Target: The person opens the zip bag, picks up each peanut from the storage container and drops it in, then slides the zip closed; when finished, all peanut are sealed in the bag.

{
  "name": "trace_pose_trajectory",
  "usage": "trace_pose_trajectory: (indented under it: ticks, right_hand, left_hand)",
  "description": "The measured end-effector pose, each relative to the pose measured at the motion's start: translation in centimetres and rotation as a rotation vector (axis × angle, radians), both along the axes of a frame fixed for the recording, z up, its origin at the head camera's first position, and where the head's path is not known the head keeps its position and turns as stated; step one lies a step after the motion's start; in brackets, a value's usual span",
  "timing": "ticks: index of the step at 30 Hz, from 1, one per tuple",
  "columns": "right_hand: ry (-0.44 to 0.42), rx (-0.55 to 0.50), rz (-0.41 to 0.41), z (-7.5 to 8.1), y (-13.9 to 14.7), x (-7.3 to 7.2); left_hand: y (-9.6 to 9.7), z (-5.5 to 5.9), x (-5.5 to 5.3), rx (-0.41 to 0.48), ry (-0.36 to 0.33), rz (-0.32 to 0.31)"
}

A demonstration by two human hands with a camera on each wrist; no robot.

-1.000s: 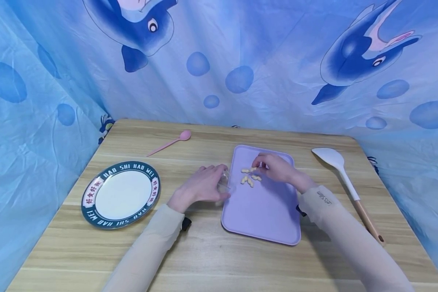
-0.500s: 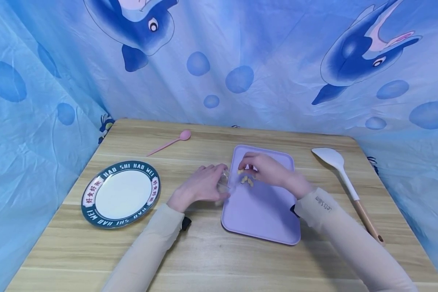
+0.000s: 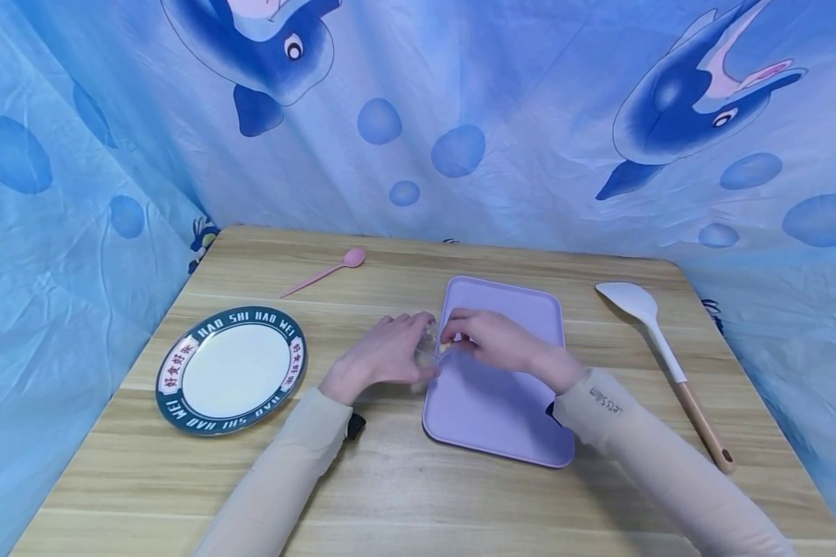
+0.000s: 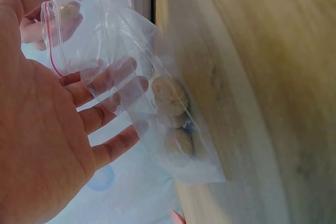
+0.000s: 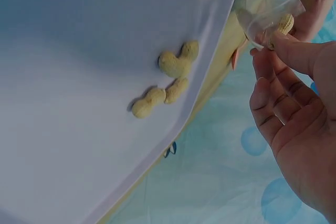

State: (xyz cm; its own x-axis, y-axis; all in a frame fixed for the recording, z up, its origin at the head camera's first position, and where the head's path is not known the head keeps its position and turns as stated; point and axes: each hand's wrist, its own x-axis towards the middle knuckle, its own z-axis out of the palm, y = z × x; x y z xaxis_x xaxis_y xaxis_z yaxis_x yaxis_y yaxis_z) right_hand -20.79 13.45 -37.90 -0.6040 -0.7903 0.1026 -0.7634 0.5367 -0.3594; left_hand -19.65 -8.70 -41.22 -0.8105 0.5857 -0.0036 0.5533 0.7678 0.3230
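My left hand (image 3: 388,352) holds a clear zip bag (image 4: 126,51) upright at the tray's left edge, its fingers and thumb around the mouth. A few round brown nuts, walnuts by their look, (image 4: 170,95) lie in the bottom of the bag. Between thumb and fingertips, my right hand (image 3: 491,340) pinches a peanut (image 5: 285,23) right at the bag's opening. Several more peanuts (image 5: 176,64) lie near the rim of the lilac tray (image 3: 501,418) in the right wrist view; in the head view my right hand hides them.
A round plate with a dark green rim (image 3: 181,406) sits on the left of the wooden table (image 3: 390,495). Behind it lies a pink spoon (image 3: 353,257). To the right of the tray is a white spatula with a wooden handle (image 3: 644,309). A blue dolphin curtain (image 3: 418,100) hangs behind.
My right hand has picked up a peanut from the tray and carried it left to the bag's mouth. The left hand and the bag have stayed in place.
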Motion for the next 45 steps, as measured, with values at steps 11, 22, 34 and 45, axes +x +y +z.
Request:
trace_pose_trajectory:
  ticks: [11, 22, 34, 45]
  right_hand:
    - [-0.013, 0.011, 0.003, -0.38, -0.41, 0.42]
    - [-0.015, 0.003, 0.008, -0.53, -0.43, 0.52]
    - [-0.037, -0.004, -0.006, -0.49, -0.31, 0.61]
    - [-0.037, -0.043, -0.032, 0.00, 0.48, 0.20]
  left_hand:
    - [0.07, 0.21, 0.12, 0.002, -0.014, -0.001]
    - [0.09, 0.09, 0.14, -0.006, -0.020, 0.009]
    - [0.13, 0.01, 0.12, -0.006, -0.016, 0.009]
    - [0.15, 0.03, 0.05, -0.010, -0.020, 0.014]
